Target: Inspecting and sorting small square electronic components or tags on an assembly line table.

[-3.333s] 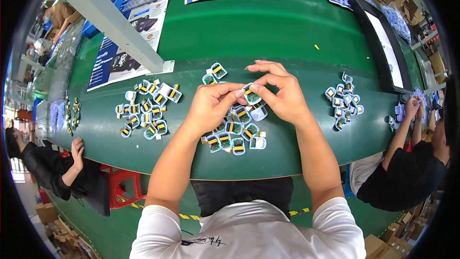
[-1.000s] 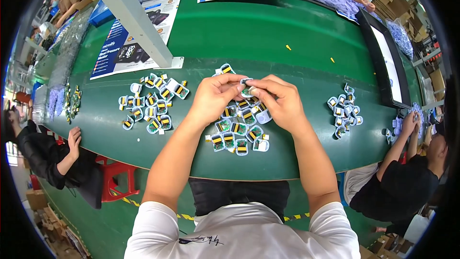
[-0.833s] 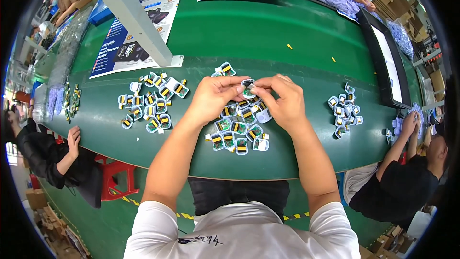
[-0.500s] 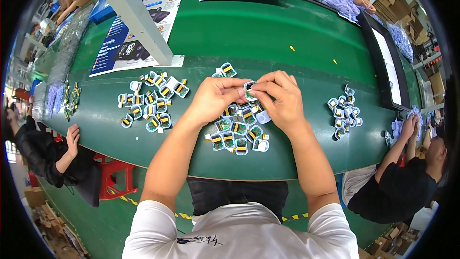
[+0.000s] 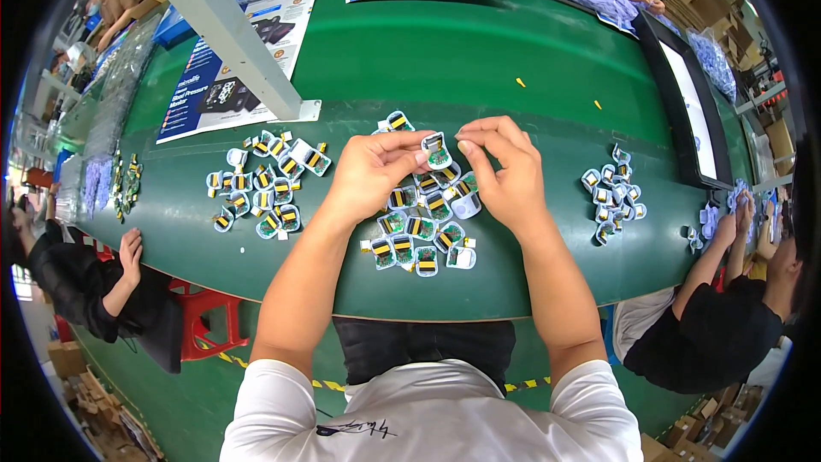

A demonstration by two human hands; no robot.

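In my left hand [image 5: 374, 173] is a small pale blue housing [image 5: 436, 151] with a green circuit board and a dark strip inside, pinched at its left edge between thumb and fingers. Just right of it hovers my right hand [image 5: 508, 173], not touching it. Thumb and forefinger stand a little apart there, and I see nothing between them. Under both hands lies a loose pile of similar housings [image 5: 420, 227], many with a black-and-yellow strip across the board. My fingers cover some at the back of this pile.
Similar housings lie in a left cluster [image 5: 263, 192] and a right cluster [image 5: 607, 197] on the green table [image 5: 505, 282]. A grey metal post [image 5: 231, 43] rises behind the left cluster. A black-framed light panel [image 5: 691, 111] stands right. Co-workers sit at both sides.
My right hand has let go of the housing and drawn slightly away to the right. The left hand still holds it, now tilted so its inside shows, and has shifted slightly left.
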